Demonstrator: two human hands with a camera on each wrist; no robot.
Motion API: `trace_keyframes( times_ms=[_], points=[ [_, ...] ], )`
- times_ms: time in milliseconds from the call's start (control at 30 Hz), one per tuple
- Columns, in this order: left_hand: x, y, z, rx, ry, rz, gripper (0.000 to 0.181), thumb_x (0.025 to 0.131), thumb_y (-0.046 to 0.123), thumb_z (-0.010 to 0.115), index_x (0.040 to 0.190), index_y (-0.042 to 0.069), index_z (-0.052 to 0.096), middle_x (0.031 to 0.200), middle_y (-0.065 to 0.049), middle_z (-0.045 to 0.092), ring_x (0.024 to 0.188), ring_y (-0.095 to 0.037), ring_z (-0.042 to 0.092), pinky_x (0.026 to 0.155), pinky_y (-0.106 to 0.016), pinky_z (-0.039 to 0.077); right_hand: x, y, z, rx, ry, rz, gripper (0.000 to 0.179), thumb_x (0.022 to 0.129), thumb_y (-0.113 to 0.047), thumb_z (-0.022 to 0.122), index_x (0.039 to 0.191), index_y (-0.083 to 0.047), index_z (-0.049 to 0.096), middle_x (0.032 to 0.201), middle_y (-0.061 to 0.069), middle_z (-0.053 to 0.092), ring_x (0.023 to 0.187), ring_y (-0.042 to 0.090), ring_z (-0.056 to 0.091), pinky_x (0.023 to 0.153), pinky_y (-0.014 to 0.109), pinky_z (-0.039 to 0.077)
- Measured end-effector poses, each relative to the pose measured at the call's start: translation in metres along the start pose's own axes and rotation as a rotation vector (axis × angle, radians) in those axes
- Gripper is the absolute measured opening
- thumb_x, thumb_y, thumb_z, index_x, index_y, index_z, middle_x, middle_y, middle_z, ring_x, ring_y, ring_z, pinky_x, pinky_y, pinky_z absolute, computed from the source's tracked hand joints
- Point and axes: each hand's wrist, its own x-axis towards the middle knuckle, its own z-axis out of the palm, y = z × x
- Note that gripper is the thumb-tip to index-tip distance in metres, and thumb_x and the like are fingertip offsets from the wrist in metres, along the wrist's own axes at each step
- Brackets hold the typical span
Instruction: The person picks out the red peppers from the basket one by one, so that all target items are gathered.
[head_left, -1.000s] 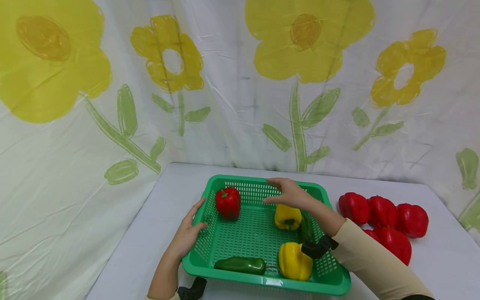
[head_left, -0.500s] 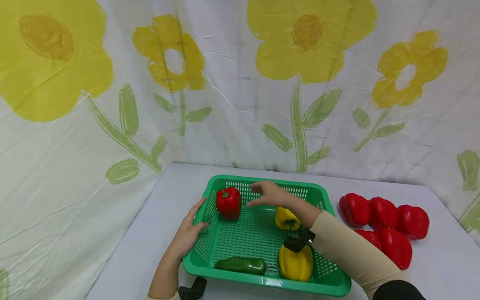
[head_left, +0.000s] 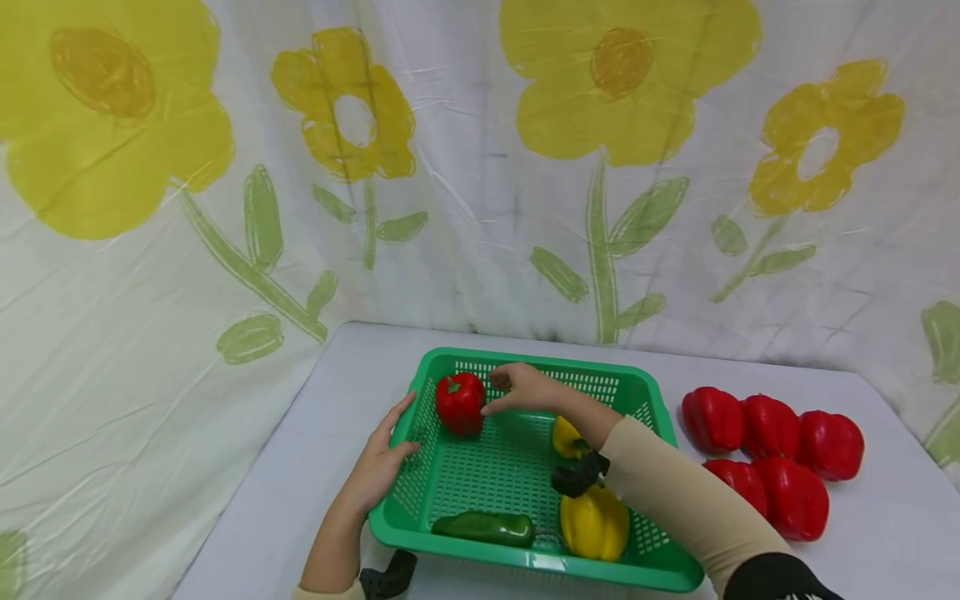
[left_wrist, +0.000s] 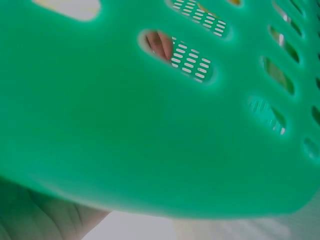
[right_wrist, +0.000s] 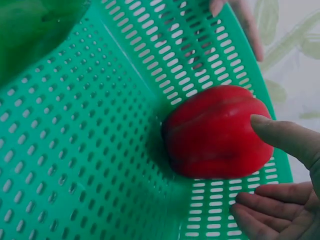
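Observation:
A green perforated basket point(head_left: 480, 554) sits on the table with a red bell pepper point(head_left: 459, 404) in its far left corner. My left hand point(head_left: 378, 467) holds the basket's left rim, thumb inside and fingers along the outer wall. Over the basket, my right hand point(head_left: 528, 390) is spread just right of that pepper. In the right wrist view the thumb point(right_wrist: 287, 137) overlaps the red pepper point(right_wrist: 217, 132), and whether it touches cannot be told; the other fingers lie apart from it. The basket wall point(left_wrist: 125, 125) fills most of the left wrist view.
Inside the basket lie a long green pepper point(head_left: 483, 528) at the front and a yellow bell pepper point(head_left: 596, 523); another yellow pepper point(head_left: 567, 437) is partly behind my right arm. Several red bell peppers point(head_left: 767, 425) lie on the white table point(head_left: 285, 500) to the right. A flowered curtain hangs behind.
My right hand has moved left across the basket, from above the far yellow pepper to beside the red bell pepper. The left hand stays on the rim.

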Motion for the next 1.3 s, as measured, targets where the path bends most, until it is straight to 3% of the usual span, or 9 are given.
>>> trace_keyframes(
  times_ms=[233,400,500,700,967,1300],
  points=[
    [0.001,0.000,0.001,-0.003,0.006,-0.004,0.071,0.086,-0.004,0.043,0.148,0.024,0.024,0.155,-0.007,0.018,0.135,-0.033,0.033,0.094,-0.042,0.046,0.008,-0.005,0.007,-0.027,-0.026,-0.033,0.071,0.077,-0.025,0.074,0.133,0.007,0.044,0.133,0.020,0.052,0.122,0.031,0.051,0.096,0.038,0.047],
    [0.001,0.001,0.001,-0.011,0.004,-0.008,0.070,0.087,-0.004,0.043,0.148,0.024,0.024,0.155,-0.008,0.018,0.133,-0.034,0.036,0.091,-0.041,0.048,0.012,-0.010,0.016,-0.080,-0.029,-0.082,0.056,0.076,-0.024,0.075,0.120,0.005,0.056,0.114,0.013,0.064,0.102,0.024,0.061,0.082,0.030,0.052],
    [0.000,0.002,0.000,-0.007,0.001,-0.007,0.070,0.087,-0.004,0.043,0.148,0.024,0.024,0.155,-0.008,0.018,0.133,-0.033,0.035,0.093,-0.042,0.047,0.014,-0.011,0.022,-0.087,-0.027,-0.078,0.054,0.076,-0.024,0.075,0.118,0.004,0.056,0.110,0.012,0.064,0.096,0.021,0.060,0.079,0.029,0.052],
    [-0.001,0.003,-0.001,0.001,-0.001,-0.012,0.070,0.087,-0.003,0.043,0.148,0.024,0.024,0.155,-0.008,0.018,0.134,-0.033,0.034,0.094,-0.041,0.046,0.017,-0.012,0.036,-0.029,0.006,-0.066,0.063,0.074,-0.020,0.075,0.124,0.004,0.045,0.118,0.016,0.057,0.106,0.026,0.057,0.085,0.035,0.051],
    [-0.001,0.002,-0.001,-0.020,-0.010,-0.014,0.069,0.087,-0.004,0.042,0.148,0.025,0.024,0.155,-0.008,0.019,0.130,-0.035,0.039,0.092,-0.043,0.048,0.020,-0.010,0.053,0.145,0.063,-0.181,0.065,0.073,-0.015,0.076,0.127,0.000,0.043,0.121,0.014,0.056,0.109,0.026,0.056,0.083,0.032,0.052],
    [0.000,0.002,0.000,-0.023,-0.019,-0.009,0.069,0.088,-0.004,0.041,0.148,0.025,0.023,0.155,-0.007,0.018,0.132,-0.034,0.038,0.095,-0.045,0.047,0.019,-0.009,0.062,0.234,0.141,-0.075,0.072,0.072,-0.019,0.077,0.129,-0.001,0.037,0.124,0.015,0.052,0.111,0.027,0.054,0.082,0.035,0.053]
  ],
)
